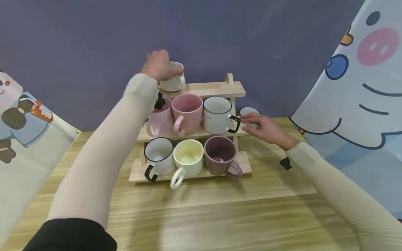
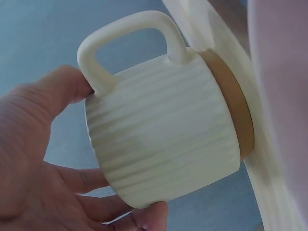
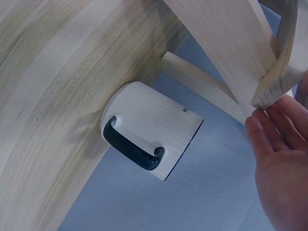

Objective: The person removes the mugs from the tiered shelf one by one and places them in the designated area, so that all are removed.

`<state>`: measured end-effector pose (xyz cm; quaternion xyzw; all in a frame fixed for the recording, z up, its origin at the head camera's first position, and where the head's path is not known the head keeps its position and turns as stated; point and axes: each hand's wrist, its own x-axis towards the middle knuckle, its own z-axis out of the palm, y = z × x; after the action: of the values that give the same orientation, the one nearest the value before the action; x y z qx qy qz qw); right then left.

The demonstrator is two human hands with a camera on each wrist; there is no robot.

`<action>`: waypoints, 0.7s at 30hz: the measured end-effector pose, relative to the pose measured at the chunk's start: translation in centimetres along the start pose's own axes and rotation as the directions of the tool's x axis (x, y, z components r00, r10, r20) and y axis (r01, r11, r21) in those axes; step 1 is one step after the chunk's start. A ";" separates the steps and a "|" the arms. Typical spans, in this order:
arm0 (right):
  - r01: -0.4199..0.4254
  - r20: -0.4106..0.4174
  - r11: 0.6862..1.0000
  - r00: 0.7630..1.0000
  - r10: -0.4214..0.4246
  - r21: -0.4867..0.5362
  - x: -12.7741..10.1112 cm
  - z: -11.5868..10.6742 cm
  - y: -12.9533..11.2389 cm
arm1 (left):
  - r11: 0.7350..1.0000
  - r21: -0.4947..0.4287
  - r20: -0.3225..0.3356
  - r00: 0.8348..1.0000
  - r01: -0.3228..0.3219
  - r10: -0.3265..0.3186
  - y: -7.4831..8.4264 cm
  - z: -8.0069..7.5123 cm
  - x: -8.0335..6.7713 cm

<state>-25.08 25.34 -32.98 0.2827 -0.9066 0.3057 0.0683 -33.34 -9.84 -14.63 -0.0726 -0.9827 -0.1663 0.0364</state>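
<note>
At the left end of the rack's top shelf, my left hand (image 1: 161,66) grips a cream mug (image 1: 173,82). The left wrist view shows this mug (image 2: 159,130) with ribbed sides, a tan base band and a loop handle; the thumb is by the handle and the fingers are round the rim side. Its base is right at the wooden shelf. My right hand (image 1: 265,129) touches the right end of the middle shelf with extended fingers (image 3: 262,132). Just behind that hand, a white mug with a black handle (image 3: 151,130) stands on the table, partly hidden in the head view.
On the middle shelf stand a light pink mug (image 1: 163,122), a pink mug (image 1: 188,118) and a black-rimmed white mug (image 1: 216,118). Below are another black-rimmed white mug (image 1: 161,160), a yellow mug (image 1: 190,162) and a purple mug (image 1: 216,160). A dark backdrop (image 1: 201,38) rises behind.
</note>
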 end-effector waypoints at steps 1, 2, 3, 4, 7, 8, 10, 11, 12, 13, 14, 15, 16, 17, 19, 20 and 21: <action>-0.002 0.003 1.000 1.000 0.002 0.000 0.1 0.1 0.0 | 1.000 -0.007 -0.002 1.000 0.006 -0.006 -0.2 -0.1 0.0; -0.003 0.006 1.000 1.000 0.003 0.000 0.1 0.1 -0.1 | 1.000 -0.010 -0.005 1.000 0.010 -0.010 -0.4 -0.3 0.0; -0.004 0.008 1.000 1.000 0.004 0.000 0.2 0.2 -0.1 | 1.000 -0.015 -0.012 1.000 0.013 -0.014 -0.6 -0.5 -0.1; -0.003 0.007 1.000 1.000 0.003 -0.003 0.2 0.2 -0.1 | 1.000 -0.015 -0.020 1.000 0.013 -0.013 -0.8 -0.7 -0.1; 0.002 0.004 1.000 1.000 -0.002 -0.003 0.4 0.3 -0.1 | 1.000 -0.009 -0.049 0.999 -0.002 0.002 -1.4 -1.4 -0.3; 0.005 0.003 1.000 1.000 -0.005 -0.003 0.5 0.4 -0.1 | 1.000 -0.005 -0.059 0.998 -0.010 0.010 -1.6 -1.6 -0.4; 0.012 0.002 1.000 1.000 -0.012 -0.002 0.6 0.4 0.0 | 1.000 -0.005 -0.069 0.997 -0.019 0.019 -2.2 -2.1 -0.8; 0.015 0.001 1.000 1.000 -0.015 -0.004 0.6 0.4 0.1 | 1.000 -0.007 -0.075 0.997 -0.023 0.023 -2.4 -2.3 -1.0; 0.018 0.001 1.000 1.000 -0.018 -0.007 0.7 0.5 0.1 | 1.000 -0.013 -0.077 0.997 -0.024 0.023 -2.8 -2.5 -1.2; 0.020 0.001 1.000 1.000 -0.020 -0.008 0.8 0.5 0.1 | 1.000 -0.019 -0.079 0.997 -0.023 0.021 -3.1 -2.7 -1.5; 0.019 0.001 1.000 1.000 -0.019 -0.011 0.8 0.5 0.2 | 1.000 -0.023 -0.078 0.997 -0.020 0.018 -3.4 -3.0 -1.8; 0.019 0.000 1.000 1.000 -0.019 -0.012 0.9 0.5 0.2 | 0.999 -0.029 -0.078 0.997 -0.018 0.015 -3.7 -3.3 -2.1; 0.019 0.001 1.000 1.000 -0.019 -0.012 0.9 0.5 0.3 | 0.999 -0.030 -0.079 0.997 -0.016 0.013 -4.0 -3.6 -2.4; 0.016 0.001 1.000 1.000 -0.016 -0.013 1.0 0.5 0.3 | 0.999 -0.030 -0.082 0.996 -0.019 0.016 -4.3 -3.9 -2.7; 0.012 0.005 1.000 1.000 -0.012 -0.008 1.0 0.5 0.3 | 0.999 -0.032 -0.084 0.996 -0.019 0.017 -4.9 -4.6 -3.3; 0.008 0.007 1.000 1.000 -0.008 -0.009 1.0 0.5 0.4 | 0.999 -0.031 -0.086 0.996 -0.019 0.016 -5.2 -4.9 -3.7; 0.005 0.009 1.000 1.000 -0.005 -0.008 1.0 0.5 0.4 | 0.999 -0.029 -0.088 0.996 -0.021 0.018 -5.5 -5.3 -4.0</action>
<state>-26.14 24.86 -33.26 0.2859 -0.9075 0.3005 0.0661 -29.97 -17.22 -11.78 -0.0752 -0.9768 -0.1838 0.0801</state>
